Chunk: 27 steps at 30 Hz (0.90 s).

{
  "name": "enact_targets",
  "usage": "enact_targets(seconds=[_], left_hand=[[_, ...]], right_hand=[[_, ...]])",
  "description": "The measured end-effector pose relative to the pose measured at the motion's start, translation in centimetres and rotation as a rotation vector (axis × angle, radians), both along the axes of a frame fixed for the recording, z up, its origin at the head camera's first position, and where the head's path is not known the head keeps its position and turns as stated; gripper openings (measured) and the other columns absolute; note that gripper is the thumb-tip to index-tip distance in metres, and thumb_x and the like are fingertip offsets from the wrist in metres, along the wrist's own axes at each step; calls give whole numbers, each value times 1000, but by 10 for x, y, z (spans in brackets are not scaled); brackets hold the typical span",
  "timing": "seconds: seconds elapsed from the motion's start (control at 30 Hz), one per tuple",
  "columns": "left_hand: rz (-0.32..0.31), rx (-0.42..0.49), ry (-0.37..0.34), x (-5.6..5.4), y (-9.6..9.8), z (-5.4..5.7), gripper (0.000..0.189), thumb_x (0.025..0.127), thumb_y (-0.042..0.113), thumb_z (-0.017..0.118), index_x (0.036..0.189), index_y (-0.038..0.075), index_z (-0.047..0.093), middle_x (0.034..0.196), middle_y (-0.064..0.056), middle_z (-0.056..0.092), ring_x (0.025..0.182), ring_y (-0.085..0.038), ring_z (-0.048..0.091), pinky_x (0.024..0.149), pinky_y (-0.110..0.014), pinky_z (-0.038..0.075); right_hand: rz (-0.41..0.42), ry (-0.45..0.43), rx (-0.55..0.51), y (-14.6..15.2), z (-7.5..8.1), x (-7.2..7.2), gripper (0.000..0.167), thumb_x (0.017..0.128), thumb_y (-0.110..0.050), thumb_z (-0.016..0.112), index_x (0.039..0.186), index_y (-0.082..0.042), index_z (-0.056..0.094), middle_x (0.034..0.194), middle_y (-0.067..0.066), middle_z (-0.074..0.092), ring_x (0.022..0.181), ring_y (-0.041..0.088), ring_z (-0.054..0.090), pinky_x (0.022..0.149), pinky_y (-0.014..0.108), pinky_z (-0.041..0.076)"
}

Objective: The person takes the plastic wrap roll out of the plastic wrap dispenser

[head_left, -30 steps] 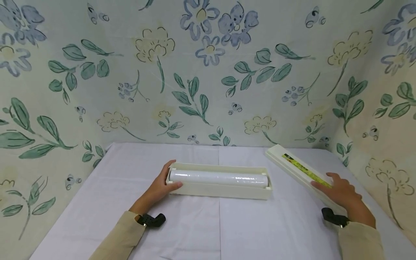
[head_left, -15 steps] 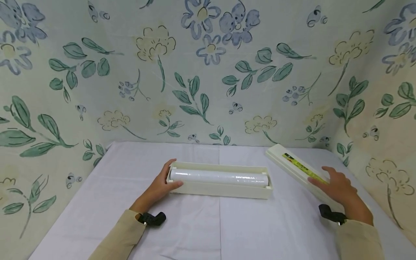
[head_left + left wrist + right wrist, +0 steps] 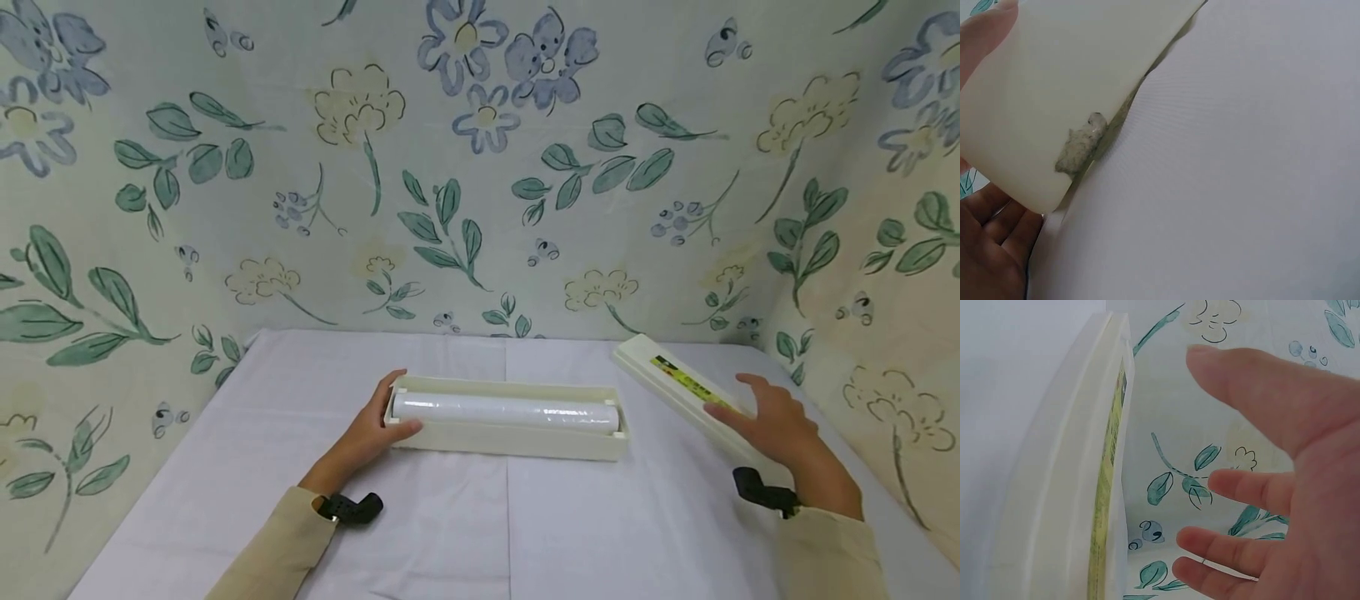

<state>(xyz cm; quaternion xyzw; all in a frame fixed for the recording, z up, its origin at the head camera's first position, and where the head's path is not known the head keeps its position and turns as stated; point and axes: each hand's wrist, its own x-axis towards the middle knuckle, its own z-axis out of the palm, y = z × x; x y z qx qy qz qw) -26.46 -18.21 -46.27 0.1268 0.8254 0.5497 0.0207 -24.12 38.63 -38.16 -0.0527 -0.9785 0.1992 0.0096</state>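
A long cream plastic-wrap box (image 3: 517, 444) lies open-topped on the table, a shiny white roll of plastic wrap (image 3: 510, 411) inside it. My left hand (image 3: 365, 435) grips its left end, thumb on the front wall and fingers around the end. In the left wrist view a greyish patch (image 3: 1082, 145) marks the box near its lower edge. To the right, the cream lid (image 3: 643, 357) lies slanted, a yellow label (image 3: 1109, 450) along its top. My right hand (image 3: 783, 429) is over the lid's near part, fingers spread and apart from it in the right wrist view.
A white cloth (image 3: 442, 533) covers the table. Floral fabric (image 3: 480, 192) hangs behind the table and at both sides. A black wrist camera is strapped on each wrist, the left one (image 3: 358, 508) beside the tablecloth in front of the box.
My right hand has come off the lid, its fingers spreading, and shifted slightly to the left. The lid, the box and my left hand stay where they were.
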Motion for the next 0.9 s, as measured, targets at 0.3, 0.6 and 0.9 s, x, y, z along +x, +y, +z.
enact_targets(seconds=[0.3,0.6,0.9], left_hand=[[8,-1,-4,2,1,0,90,83,38,75,151,34,16,146,-9,40,124,-30,47,99,-51,42],[6,1,2,0,1,-1,89,83,38,75,150,36,17,145,-8,40,123,-30,48,99,-51,42],[7,5,1,0,1,-3,89,83,37,75,150,34,17,145,-9,40,123,-30,48,99,-52,42]], right_hand=[[46,28,-6,-13,8,1,105,84,-65,58,150,4,15,136,43,24,101,59,36,70,77,38],[77,71,-12,-29,12,1,106,82,-66,61,150,2,18,137,42,26,101,56,39,71,72,44],[122,64,-23,-41,12,-3,98,84,-57,65,148,4,22,132,36,37,96,46,48,70,56,51]])
